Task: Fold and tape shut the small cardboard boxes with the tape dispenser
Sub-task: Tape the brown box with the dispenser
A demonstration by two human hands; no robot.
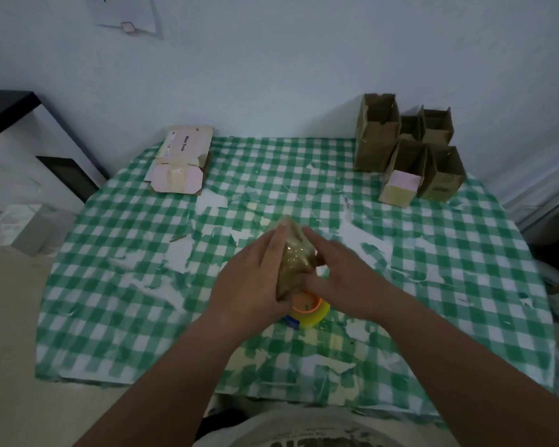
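While a small brown cardboard box [293,256] sits just below the centre of the frame, blurred and glinting as if already covered in tape, I see it held between my two hands above the table. My left hand [255,279] lies flat against its left side with fingers fairly straight, and my right hand [342,275] presses its right side, thumb toward the box; I cannot tell how far the right fingers curl. Directly beneath the box, partly hidden, is the tape dispenser [309,312], showing a yellowish roll with an orange core. All of this is over a green and white checked tablecloth [142,285], worn in white patches. In the upper right stands a cluster of assembled brown boxes [407,150]. In the upper left lie flattened pinkish box blanks [181,162], near a pale wall [271,59].
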